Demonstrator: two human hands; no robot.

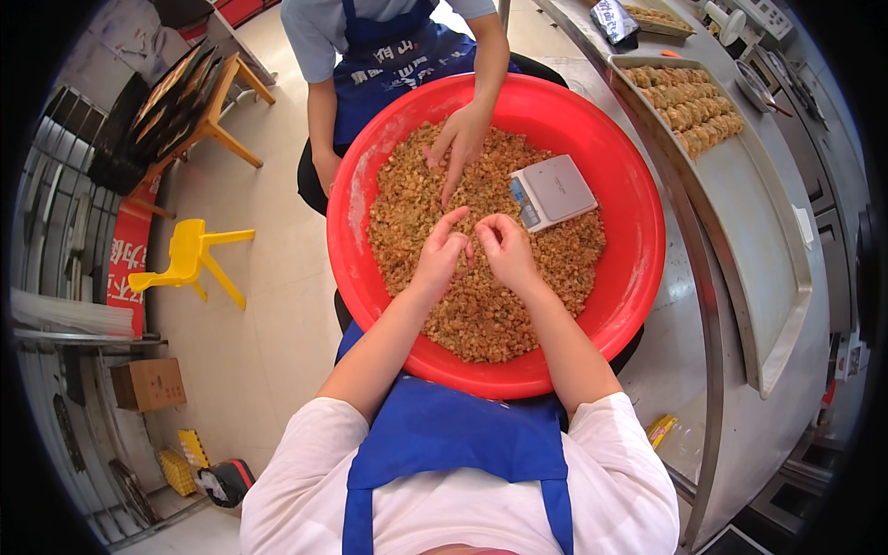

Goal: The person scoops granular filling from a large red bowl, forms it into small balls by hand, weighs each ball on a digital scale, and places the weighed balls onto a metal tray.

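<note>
A large red basin (356,277) holds crumbly brown mixture (499,324). Over its middle, my left hand (439,254) has fingers partly bent and apart, with nothing visible in them. Close beside it, my right hand (504,250) has its fingers pinched; whatever is between them is too small to make out. A pale digital scale (560,190) sits on the mixture at the right. Just beyond my hands, another person's hand (458,143) reaches down with fingertips at the mixture.
The co-worker in a blue apron (388,65) faces me. At right, a metal counter (786,314) carries a long tray (749,240) with rows of brown pieces (680,106). At left stand a yellow chair (185,259), wooden rack (227,111), shelving (69,388) and cardboard box (148,384).
</note>
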